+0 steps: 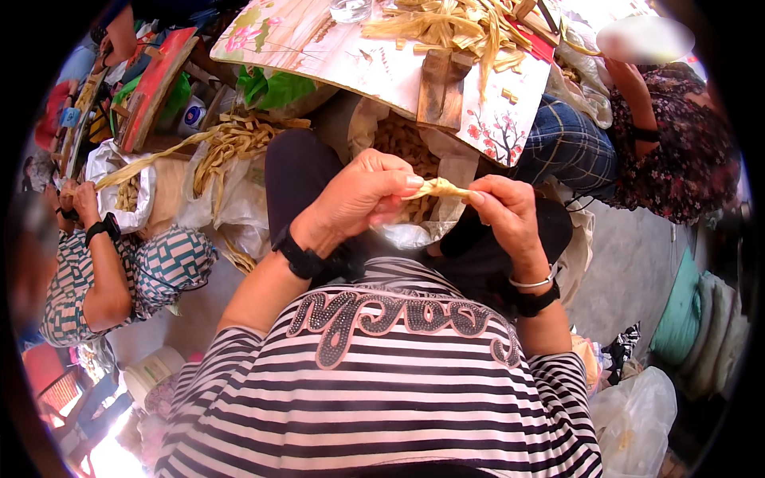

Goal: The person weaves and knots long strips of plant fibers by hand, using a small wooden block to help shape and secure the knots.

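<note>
A pale yellow, fibrous strip (441, 188) with a knot-like bulge in its middle is stretched between my two hands. My left hand (358, 187) pinches its left end between thumb and fingers. Its right end is gripped by the thumb and fingers of my right hand (510, 209). Both hands are over my lap, above an open white sack (462, 167) holding many small brownish-yellow pieces (406, 147). What the strip is made of, I cannot tell.
Ahead stands a flower-printed table (343, 60) bearing loose yellow strips (446, 28) and a wooden block tool (441, 88). More strips (215, 159) hang over bags at left. One person (103, 271) works at left, another (669, 135) sits at right. A plastic bag (633, 422) lies at lower right.
</note>
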`<state>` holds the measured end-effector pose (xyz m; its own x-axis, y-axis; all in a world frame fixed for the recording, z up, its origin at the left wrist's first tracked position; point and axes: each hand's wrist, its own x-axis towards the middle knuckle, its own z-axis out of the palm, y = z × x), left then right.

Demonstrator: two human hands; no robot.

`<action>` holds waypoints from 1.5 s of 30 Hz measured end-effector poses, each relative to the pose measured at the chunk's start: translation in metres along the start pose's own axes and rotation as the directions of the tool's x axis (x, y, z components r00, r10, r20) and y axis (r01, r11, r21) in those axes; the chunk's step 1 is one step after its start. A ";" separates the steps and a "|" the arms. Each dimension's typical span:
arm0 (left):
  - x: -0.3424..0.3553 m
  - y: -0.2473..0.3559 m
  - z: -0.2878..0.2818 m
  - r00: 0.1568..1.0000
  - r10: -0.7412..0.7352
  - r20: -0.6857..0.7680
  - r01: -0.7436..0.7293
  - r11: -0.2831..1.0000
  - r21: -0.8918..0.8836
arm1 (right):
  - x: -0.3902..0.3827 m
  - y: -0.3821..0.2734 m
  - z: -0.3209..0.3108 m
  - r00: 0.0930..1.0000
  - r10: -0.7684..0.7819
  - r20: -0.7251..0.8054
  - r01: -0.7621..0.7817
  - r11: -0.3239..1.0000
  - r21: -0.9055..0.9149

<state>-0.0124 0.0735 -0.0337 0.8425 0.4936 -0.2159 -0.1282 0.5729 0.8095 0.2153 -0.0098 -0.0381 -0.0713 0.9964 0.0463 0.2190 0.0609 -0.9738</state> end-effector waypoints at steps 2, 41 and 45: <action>0.004 0.002 -0.003 0.994 0.050 -0.102 -0.003 0.909 0.418 | 0.001 0.010 0.006 0.996 0.088 -0.033 -0.085 0.992 0.095; 0.052 0.036 -0.005 0.876 0.449 -0.177 0.166 0.066 0.984 | 0.093 0.015 -0.013 0.961 0.205 -0.188 -0.215 0.976 -0.037; 0.053 -0.015 0.006 0.817 0.501 -0.286 -0.176 0.688 0.704 | 0.071 0.010 0.027 0.900 0.303 0.312 -0.432 0.535 0.726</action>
<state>0.0376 0.0870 -0.0536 0.4747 0.8771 0.0731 0.1317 -0.1529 0.9794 0.1861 0.0595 -0.0502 -0.3019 0.8970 -0.3229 -0.5583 -0.4409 -0.7028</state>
